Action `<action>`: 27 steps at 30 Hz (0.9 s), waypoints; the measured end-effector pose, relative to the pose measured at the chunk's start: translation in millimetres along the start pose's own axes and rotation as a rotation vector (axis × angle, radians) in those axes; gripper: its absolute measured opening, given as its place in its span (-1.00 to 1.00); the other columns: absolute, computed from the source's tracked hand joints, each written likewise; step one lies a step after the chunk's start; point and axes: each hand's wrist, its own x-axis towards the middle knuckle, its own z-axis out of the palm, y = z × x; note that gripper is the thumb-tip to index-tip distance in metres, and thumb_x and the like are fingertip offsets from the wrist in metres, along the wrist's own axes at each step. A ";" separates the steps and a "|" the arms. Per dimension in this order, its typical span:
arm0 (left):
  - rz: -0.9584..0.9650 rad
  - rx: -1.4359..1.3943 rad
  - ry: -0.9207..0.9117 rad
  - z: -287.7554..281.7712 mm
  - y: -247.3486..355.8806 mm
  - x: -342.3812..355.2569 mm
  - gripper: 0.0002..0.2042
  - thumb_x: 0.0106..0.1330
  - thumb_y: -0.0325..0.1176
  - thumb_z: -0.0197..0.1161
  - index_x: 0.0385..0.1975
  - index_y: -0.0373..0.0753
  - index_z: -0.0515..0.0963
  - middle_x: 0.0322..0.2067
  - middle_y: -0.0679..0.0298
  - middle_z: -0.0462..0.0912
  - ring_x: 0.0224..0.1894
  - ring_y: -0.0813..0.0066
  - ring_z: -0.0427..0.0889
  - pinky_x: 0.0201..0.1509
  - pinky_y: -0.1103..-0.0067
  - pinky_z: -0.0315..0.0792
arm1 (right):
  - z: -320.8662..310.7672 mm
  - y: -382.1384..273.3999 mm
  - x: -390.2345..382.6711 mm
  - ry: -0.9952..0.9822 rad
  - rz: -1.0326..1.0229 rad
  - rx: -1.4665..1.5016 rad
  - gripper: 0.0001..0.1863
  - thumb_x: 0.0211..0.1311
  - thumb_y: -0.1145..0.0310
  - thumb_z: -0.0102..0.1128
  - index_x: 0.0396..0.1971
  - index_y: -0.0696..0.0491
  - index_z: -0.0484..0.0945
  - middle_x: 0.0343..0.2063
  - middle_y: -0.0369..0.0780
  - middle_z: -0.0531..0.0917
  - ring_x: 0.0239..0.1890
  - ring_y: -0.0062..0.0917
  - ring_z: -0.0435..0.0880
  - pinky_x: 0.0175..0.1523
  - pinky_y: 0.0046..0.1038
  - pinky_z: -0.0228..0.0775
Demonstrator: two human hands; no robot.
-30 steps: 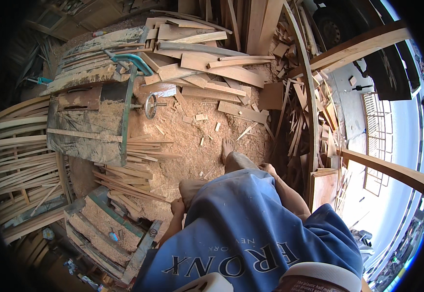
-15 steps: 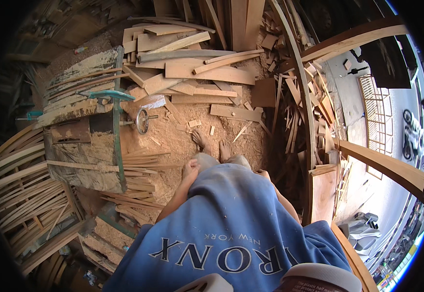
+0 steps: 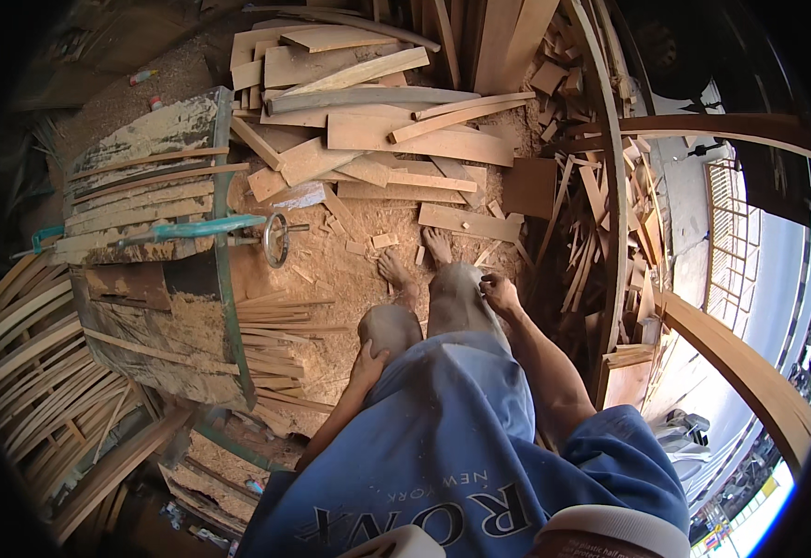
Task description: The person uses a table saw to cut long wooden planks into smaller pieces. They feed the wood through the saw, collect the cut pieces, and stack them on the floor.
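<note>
My left hand (image 3: 366,365) rests against the side of my left thigh, just below the knee (image 3: 390,325) in the picture. Its thumb and a finger stand apart, and I see nothing held. Beside my right knee (image 3: 457,284), my right hand (image 3: 501,294) is closed with its fingers bent inward. Something dark shows at its fingertips, too small to name. My bare feet (image 3: 437,245) stand on a sawdust-covered floor (image 3: 331,251), among small wood offcuts (image 3: 385,240).
A worn machine table (image 3: 159,325) with a teal bar (image 3: 206,229) and a metal handwheel (image 3: 276,240) stands left. Stacked boards (image 3: 415,138) lie ahead. Curved wooden strips (image 3: 43,358) fill the far left; scrap wood (image 3: 584,237) is piled right, behind a long upright plank (image 3: 613,214).
My right hand has come up from beside my hip to my right knee. My left hand has slid down along the thigh. My right leg has stepped forward, and the view has shifted.
</note>
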 end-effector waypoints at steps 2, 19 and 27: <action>-0.044 0.118 0.022 7.6 14.1 6.2 -0.14 0.27 0.07 0.22 0.44 -0.27 0.01 0.35 -0.21 0.19 0.35 -0.17 0.26 0.37 0.23 0.25 | 21.7 1.9 59.5 -0.060 -0.080 -0.161 -0.55 0.16 0.16 0.12 -0.09 0.19 0.64 -0.14 0.13 0.67 0.00 -0.05 0.65 0.14 -0.21 0.47; 0.015 0.141 0.310 81.3 27.2 155.5 -0.34 0.16 -0.31 0.41 0.27 -0.35 0.32 0.18 -0.08 0.41 0.23 -0.04 0.41 0.31 0.26 0.30 | 212.0 112.9 464.8 -0.106 -0.453 -0.936 -0.28 0.30 0.06 0.11 0.42 -0.11 0.11 0.26 -0.08 0.35 0.35 -0.27 0.26 0.46 -0.05 -0.05; -0.054 0.050 0.339 94.9 28.5 131.7 -0.42 0.22 -0.24 0.34 0.22 -0.31 0.38 0.17 -0.07 0.43 0.24 -0.03 0.40 0.32 0.29 0.29 | 123.6 56.7 298.8 -0.385 -0.558 -0.681 -0.58 0.39 0.30 -0.11 0.23 -0.25 0.31 0.32 -0.08 0.27 0.04 -0.05 0.61 0.11 -0.05 0.57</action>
